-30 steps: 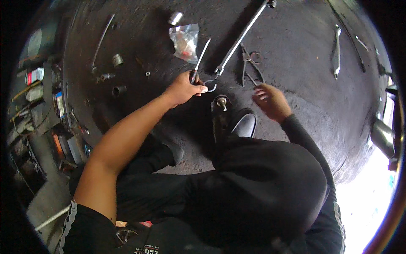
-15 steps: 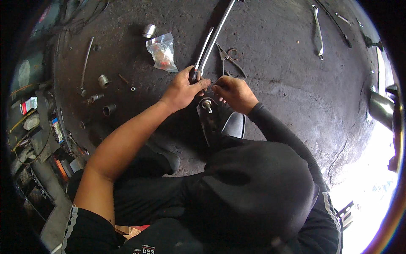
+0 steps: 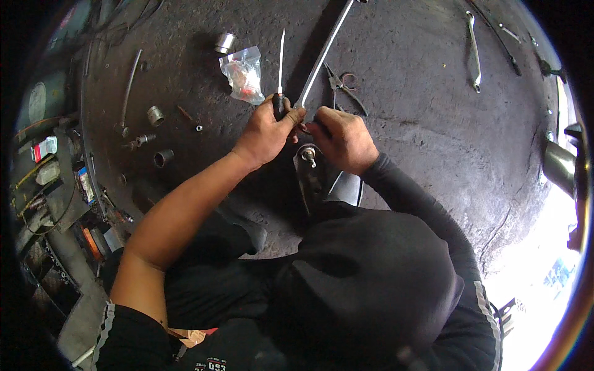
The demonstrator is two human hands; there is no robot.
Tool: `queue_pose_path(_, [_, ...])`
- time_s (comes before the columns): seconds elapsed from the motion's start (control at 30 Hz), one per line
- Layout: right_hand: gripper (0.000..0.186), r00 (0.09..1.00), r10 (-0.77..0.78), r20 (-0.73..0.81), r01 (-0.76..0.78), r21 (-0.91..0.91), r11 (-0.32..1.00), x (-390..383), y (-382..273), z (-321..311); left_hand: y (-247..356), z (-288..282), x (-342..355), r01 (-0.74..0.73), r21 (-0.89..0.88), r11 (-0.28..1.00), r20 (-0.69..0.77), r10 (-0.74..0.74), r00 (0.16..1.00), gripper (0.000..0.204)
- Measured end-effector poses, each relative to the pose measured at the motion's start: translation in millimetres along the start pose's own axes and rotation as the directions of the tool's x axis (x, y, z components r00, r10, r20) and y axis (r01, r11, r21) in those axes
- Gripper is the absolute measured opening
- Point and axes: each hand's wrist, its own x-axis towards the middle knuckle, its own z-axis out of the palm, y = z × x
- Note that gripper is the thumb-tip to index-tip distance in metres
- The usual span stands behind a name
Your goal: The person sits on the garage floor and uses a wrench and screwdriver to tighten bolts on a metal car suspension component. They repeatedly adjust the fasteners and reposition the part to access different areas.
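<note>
My left hand [image 3: 260,139] is closed around the black handle of a screwdriver [image 3: 281,65], its blade pointing away from me. Its thumb and fingertips meet the fingers of my right hand [image 3: 348,141], which are curled together. Whatever lies between those fingertips is small, dark and mostly hidden. Just below the hands, a threaded stud [image 3: 309,156] rises from a dark metal arm [image 3: 307,182] near my knee. A long silver bar [image 3: 323,59] runs away from the hands, its near end by my left thumb.
Circlip-style pliers [image 3: 346,91] and a clear bag of parts [image 3: 245,77] lie beyond my hands. Several sockets [image 3: 163,158] are scattered at left, near a thin rod [image 3: 131,86]. A ring spanner [image 3: 474,52] rests at far right. Cluttered shelving [image 3: 52,191] edges the left.
The screwdriver has swung left, away from the long bar, and now points nearly straight ahead. My right hand has turned slightly, its fingers still close against the left hand.
</note>
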Motion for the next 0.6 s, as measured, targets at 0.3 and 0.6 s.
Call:
queue_pose_path(0.3, [0.014,0.989,-0.132,0.07,0.136,-0.057,0.989,3.4,3.3,8.8,-1.8,-7.6,-1.6,0.212,-0.175,0.962,0.098,-0.197,0.976,0.019])
queue_pose_path(0.6, [0.016,0.987,0.086,0.137,-0.096,0.073,0.993,-19.8,22.8,10.8,-15.2,0.4,-5.7,0.23,-0.165,0.959,0.077,-0.22,0.972,0.017])
